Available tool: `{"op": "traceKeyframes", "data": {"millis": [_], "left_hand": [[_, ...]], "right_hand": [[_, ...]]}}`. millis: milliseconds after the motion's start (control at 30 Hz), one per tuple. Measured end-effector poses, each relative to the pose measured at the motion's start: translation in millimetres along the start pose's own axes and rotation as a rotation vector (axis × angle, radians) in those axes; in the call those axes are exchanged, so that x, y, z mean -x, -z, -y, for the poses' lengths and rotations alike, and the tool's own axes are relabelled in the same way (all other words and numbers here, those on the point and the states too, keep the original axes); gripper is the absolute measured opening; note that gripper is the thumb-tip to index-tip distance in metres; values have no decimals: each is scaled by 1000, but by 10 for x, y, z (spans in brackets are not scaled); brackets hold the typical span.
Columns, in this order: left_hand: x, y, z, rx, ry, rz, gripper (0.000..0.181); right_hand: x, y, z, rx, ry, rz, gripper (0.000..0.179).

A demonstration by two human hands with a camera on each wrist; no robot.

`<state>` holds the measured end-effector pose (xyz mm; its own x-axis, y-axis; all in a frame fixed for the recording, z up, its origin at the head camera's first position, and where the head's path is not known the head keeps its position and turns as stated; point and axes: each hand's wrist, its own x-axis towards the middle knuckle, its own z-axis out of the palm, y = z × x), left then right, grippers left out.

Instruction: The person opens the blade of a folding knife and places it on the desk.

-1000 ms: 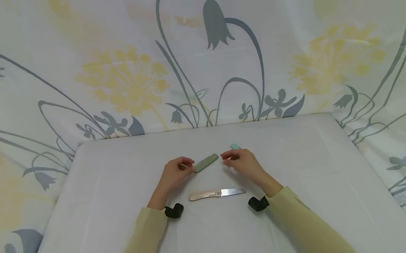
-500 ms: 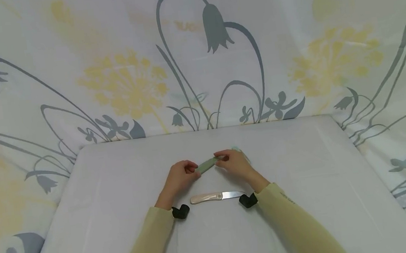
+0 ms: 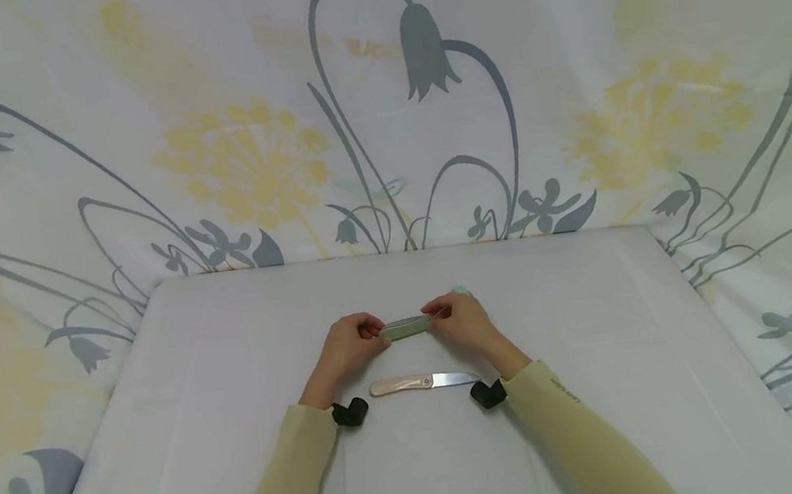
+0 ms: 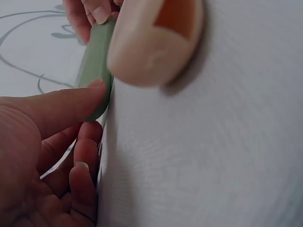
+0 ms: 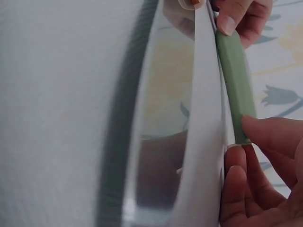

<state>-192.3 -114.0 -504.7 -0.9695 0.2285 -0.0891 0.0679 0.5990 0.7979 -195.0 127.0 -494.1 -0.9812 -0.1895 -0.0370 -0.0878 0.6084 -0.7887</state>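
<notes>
Turned more level since half a second ago, the green handle now shows me a pale line along its length. It sits near mid-frame between both hands: the left hand pinches its left end, the right hand its right, so each grip is closed on it. Just below lies the open knife on the table. I judge the step as turning the handle between fingers; my next move calls for steady pressure at both ends.
</notes>
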Motion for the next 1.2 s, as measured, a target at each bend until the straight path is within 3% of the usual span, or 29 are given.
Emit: {"op": "traceKeyframes", "data": {"millis": [400,667,967,1200], "left_hand": [[-5,39,-52,15,4,-11,18],[19,59,-59,79,21,-36,17],[147,137,-200,264,-8,-79,19],[347,210,-427,376,-93,-97,21]], "right_hand": [[2,8,21,27,21,8,15],[75,16,19,-75,12,5,15],[232,90,40,-144,43,11,19],[387,177,145,-185,112,19,19]]}}
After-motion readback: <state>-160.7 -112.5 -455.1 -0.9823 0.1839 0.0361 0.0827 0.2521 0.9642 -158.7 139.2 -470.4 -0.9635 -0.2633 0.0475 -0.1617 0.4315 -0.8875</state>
